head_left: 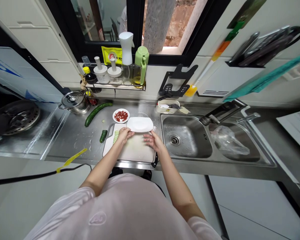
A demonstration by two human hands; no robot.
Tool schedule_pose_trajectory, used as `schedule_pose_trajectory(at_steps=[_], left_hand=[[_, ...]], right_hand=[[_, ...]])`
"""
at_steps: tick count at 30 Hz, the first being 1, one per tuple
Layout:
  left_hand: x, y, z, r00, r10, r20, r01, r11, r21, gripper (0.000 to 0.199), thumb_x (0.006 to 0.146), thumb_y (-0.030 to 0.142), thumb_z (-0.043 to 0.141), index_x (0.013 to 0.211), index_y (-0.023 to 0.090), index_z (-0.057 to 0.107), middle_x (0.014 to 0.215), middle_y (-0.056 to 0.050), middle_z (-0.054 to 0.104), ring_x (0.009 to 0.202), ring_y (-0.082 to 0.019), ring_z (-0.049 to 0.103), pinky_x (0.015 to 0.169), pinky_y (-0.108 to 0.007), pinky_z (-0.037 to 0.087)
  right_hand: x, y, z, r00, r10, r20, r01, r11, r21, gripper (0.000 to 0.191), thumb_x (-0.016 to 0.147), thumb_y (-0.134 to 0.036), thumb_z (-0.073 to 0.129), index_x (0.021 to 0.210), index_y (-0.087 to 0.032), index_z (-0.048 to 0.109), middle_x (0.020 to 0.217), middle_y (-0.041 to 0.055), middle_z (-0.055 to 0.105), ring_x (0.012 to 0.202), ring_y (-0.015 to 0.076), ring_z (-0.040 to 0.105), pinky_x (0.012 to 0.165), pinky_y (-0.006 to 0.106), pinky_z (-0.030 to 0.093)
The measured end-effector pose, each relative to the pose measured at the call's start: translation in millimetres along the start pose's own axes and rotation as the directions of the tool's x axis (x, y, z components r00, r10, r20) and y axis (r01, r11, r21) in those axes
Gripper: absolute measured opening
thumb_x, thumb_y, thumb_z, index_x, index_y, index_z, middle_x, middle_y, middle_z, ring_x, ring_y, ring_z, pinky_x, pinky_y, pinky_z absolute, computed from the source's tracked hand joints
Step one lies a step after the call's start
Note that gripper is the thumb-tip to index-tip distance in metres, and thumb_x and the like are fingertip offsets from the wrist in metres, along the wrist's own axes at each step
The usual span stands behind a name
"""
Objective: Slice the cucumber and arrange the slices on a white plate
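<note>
One white oblong plate (140, 124) is held near the centre. The left hand (126, 134) pinches its nine-o'clock end; the right hand (153, 139) touches its three-o'clock end, fingers spread, grip unclear. Around the plate: one cutting board (137, 150) at six; several cucumber slices (115, 136) and one cucumber chunk (103, 136) at eight; one whole cucumber (96, 114) at nine; two sink basins (190, 145) at three. One yellow packet (106, 55) at eleven bears unreadable print.

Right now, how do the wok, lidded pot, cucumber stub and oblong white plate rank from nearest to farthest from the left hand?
Head view, from the left hand:
1. Oblong white plate, held at its left end.
2. Cucumber stub, left of the cutting board.
3. Lidded pot, farther left.
4. Wok, at far left.
</note>
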State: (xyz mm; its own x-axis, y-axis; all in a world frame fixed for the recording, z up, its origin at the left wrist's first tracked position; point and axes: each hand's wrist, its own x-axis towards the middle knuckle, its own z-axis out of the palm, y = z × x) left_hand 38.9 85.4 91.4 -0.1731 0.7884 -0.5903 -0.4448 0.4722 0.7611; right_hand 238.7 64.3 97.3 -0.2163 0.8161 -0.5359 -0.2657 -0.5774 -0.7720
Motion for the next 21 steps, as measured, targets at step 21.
schedule_pose_trajectory(at_steps=[21], left_hand=[[-41.1, -67.2, -75.1, 0.995, 0.019, 0.097, -0.022, 0.999, 0.032, 0.033, 0.067, 0.020, 0.069, 0.082, 0.018, 0.041, 0.067, -0.002, 0.065, 0.062, -0.013, 0.067, 0.065, -0.026, 0.057]], right_hand=[[-23.0, 73.6, -3.2, 0.987, 0.027, -0.160, -0.053, 0.986, -0.161, 0.011, 0.080, -0.021, 0.055, 0.081, -0.020, 0.044, 0.072, 0.0013, 0.067, 0.051, 0.0104, 0.060, 0.038, 0.016, 0.043]])
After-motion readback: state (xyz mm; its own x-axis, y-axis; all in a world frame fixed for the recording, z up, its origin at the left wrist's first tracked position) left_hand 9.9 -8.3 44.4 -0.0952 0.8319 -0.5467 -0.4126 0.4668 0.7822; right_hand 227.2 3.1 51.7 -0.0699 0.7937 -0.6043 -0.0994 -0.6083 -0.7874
